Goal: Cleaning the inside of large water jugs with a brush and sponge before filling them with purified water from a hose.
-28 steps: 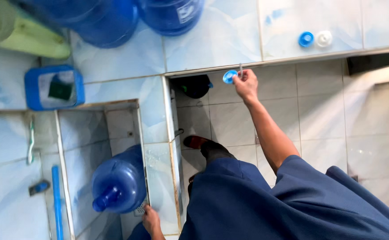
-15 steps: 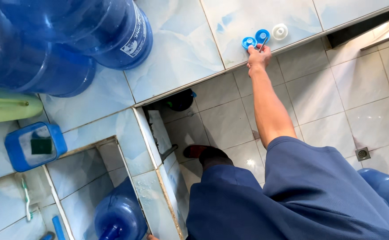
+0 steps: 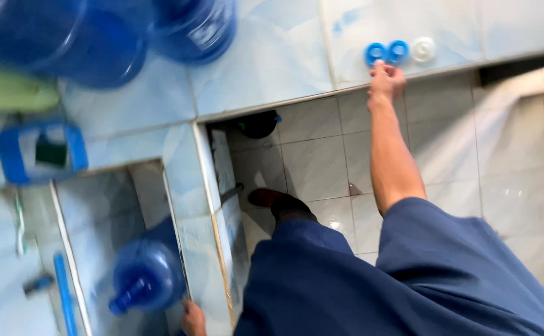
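Fingers (image 3: 381,70) of right hand (image 3: 386,81) touch two blue caps (image 3: 376,53).

Your right hand (image 3: 386,79) touches two round blue bottle caps (image 3: 386,52) lying flat, side by side, on the far tiled ledge (image 3: 272,56). Your left hand (image 3: 192,317) rests beside the blue water jug (image 3: 147,277) lying tilted in the near left basin (image 3: 98,205).
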